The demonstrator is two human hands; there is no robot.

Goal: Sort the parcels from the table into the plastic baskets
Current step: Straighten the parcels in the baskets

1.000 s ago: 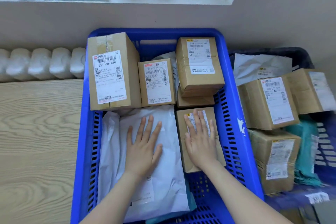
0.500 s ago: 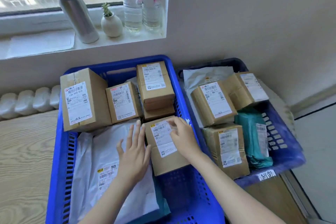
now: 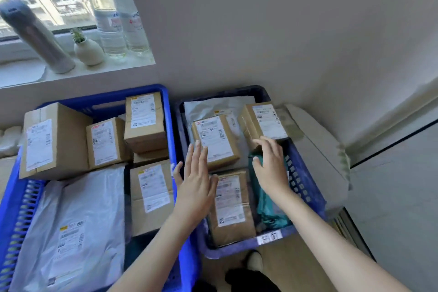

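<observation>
Parcels all inside two plastic baskets standing side by side across the lower half of the frame.

In the dark navy slotted plastic basket [image 3: 297,180], lower centre-right:
- brown cardboard box with white label [image 3: 215,142] at the middle
- second brown labelled box [image 3: 263,123] at the upper right corner
- third brown labelled box [image 3: 231,206] against the near rim
- crumpled teal plastic bag [image 3: 267,208] just right of the third box
- grey-white poly mailer [image 3: 213,106] flat at the back, partly covered by the boxes

State of left hand [image 3: 196,185]: released and flat, straight fingers spread, placed over the divide between the baskets. Fingertips at the near-left corner of the middle box. Contact not determinable through blur.

State of right hand [image 3: 270,166]: relaxed, lightly bent fingers laid over the far end of the teal bag, tips at the near edge of the second box. No closed grasp visible.

In the bright blue slotted plastic basket [image 3: 169,125], lower left:
- large brown carton [image 3: 57,140]
- small brown carton [image 3: 106,143]
- stacked brown carton [image 3: 144,121]
- flat brown carton [image 3: 151,197]
- white poly mailer [image 3: 78,220]

On the windowsill, upper left:
- grey flask [image 3: 40,40]
- small white vase with a plant [image 3: 88,51]
- two clear water bottles [image 3: 111,21]
</observation>
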